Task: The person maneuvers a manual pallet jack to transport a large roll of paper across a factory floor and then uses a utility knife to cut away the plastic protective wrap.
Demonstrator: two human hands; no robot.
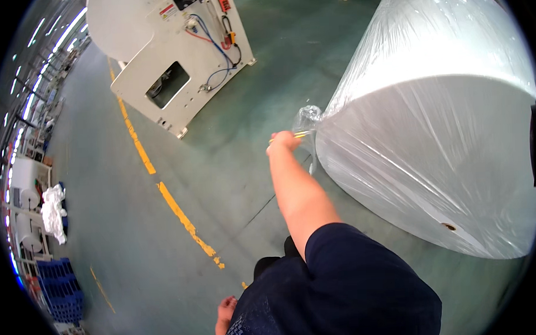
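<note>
My right arm reaches out to the edge of a large white roll point(426, 144) wrapped in clear plastic film point(359, 75). In my right hand point(285, 141), the closed fingers hold a slim yellow tool point(301, 134), whose exact kind I cannot make out. The tool's tip lies against a gathered, twisted bunch of the film point(307, 116) that sticks out from the roll's left side. Low by my body hangs my left hand point(227, 309), its fingers curled in with nothing visible in them.
A pale machine frame point(176, 64) with blue hoses stands ahead to the left. Broken yellow lines point(184, 212) run along the green floor. Far left are blue pallets point(60, 290), a white bundle point(53, 213) and more white rolls point(25, 182).
</note>
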